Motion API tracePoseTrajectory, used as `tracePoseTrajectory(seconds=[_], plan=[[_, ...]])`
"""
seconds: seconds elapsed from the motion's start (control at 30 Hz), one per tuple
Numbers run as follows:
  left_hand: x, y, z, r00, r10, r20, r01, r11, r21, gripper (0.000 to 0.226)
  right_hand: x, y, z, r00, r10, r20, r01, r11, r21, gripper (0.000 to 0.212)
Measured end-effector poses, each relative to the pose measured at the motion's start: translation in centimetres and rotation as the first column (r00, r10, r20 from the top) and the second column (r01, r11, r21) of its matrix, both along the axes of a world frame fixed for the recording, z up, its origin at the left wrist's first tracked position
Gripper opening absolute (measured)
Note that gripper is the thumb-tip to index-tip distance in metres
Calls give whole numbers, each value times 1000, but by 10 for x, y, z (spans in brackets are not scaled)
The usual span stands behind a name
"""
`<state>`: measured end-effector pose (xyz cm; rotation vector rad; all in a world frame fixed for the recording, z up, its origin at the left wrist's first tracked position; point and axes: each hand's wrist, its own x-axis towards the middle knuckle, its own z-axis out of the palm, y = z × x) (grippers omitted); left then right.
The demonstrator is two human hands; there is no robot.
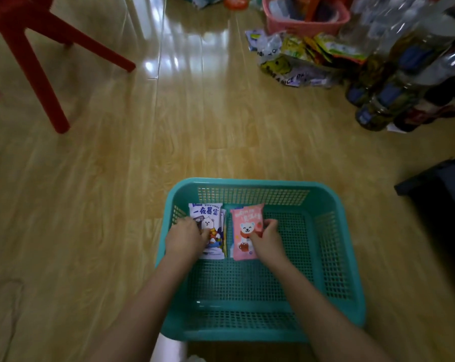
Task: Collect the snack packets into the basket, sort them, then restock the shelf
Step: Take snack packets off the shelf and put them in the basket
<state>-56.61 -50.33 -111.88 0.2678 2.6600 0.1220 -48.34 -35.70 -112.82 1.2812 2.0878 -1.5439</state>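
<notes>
A person bends over a teal basket (247, 182) on a wooden floor (142, 152), both forearms reaching in from the bottom edge. The left hand (186, 237) grips a white packet (208, 218) by its left side, thumb across the printed bear. The right hand (267, 241) pinches a pink packet (244, 226) at its right edge. Both packets lie flat, side by side, in the basket's far left part. Thin edges poking out beneath them suggest more packets stacked under each, though the hands cover too much to be sure.

Far right, loose packets (299, 56) are heaped on the floor before a pink basket (305, 24) cut off by the top edge, its contents a blur. Wrapped bottles (393, 82) crowd beside them, smeared by the lens. A red stool (25, 48) shows only its legs at upper left. A dark object (440, 184) at the right edge is too shadowed to identify.
</notes>
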Motion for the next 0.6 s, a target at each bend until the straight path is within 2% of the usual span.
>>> tracePoseTrajectory(seconds=[0.07,0.13,0.2,0.27,0.47,0.6], plan=[[-2,2,12,998,-62,-1,62,995,-78,35,4,1,8,990,101,103,-115,983,145,25],[-6,2,37,992,-127,0,126,983,-135,25,10,8,30,951,235,199,-275,939,207,42],[-14,2,84,977,-211,-29,201,959,-200,23,18,22,72,923,318,218,-367,898,241,48],[-19,5,149,957,-272,-102,245,944,-219,23,28,40,134,915,355,193,-400,863,309,44],[-17,14,405,891,-296,-345,295,954,-57,31,82,91,396,962,265,58,-256,813,522,36],[3,32,586,828,-306,-470,380,922,69,28,132,109,587,981,194,7,-148,725,673,37]])
